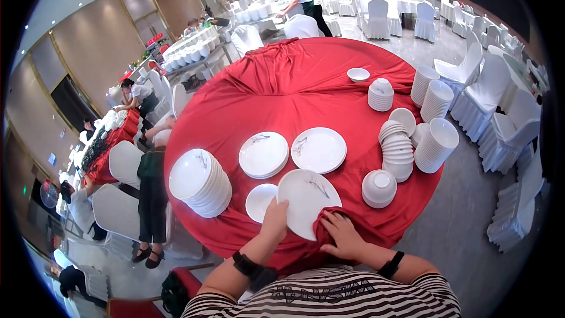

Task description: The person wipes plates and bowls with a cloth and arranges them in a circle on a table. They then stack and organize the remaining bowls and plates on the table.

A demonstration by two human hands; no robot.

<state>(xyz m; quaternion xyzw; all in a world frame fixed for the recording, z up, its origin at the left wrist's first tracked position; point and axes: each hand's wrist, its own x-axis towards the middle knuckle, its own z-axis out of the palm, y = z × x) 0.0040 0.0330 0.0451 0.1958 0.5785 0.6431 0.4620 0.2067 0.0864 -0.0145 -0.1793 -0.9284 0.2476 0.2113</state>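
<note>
A white plate with a grey sprig design point(306, 195) is tilted up near the front edge of the red-clothed round table point(265, 112). My left hand point(275, 219) grips its left rim. Over the plate's lower right edge lies a bunched fold of red cloth point(331, 218), and my right hand point(343, 234) presses on this fold with its fingers spread. A white bowl point(259, 202) sits just left of the held plate. Beyond are two low plate stacks, one left point(263, 154) and one right point(319, 150). A tall plate stack point(201, 182) stands at the left.
Bowl stacks stand on the table's right side, near point(379, 188) and far point(381, 95), beside tall cup-like stacks point(436, 145). A single bowl point(358, 75) lies farther back. A person in dark trousers point(153, 200) stands left of the table. White-covered chairs point(471, 65) are at the right.
</note>
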